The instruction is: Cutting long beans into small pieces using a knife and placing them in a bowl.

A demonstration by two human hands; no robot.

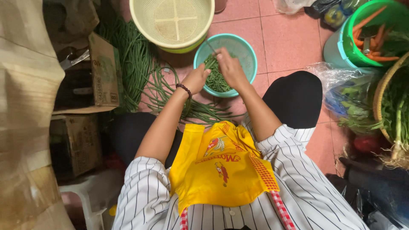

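Note:
My left hand, with a dark bead bracelet on the wrist, grips a small bundle of long green beans over a teal bowl. My right hand is closed on a thin knife just above the same bundle. Cut bean pieces lie in the bowl. A heap of whole long beans lies on the pink tiled floor to the left, and more strands trail under my forearms.
A pale yellow colander stands behind the bowl. Cardboard boxes sit at the left. At the right are a green bucket of carrots, bagged greens and a woven basket. I wear a yellow apron.

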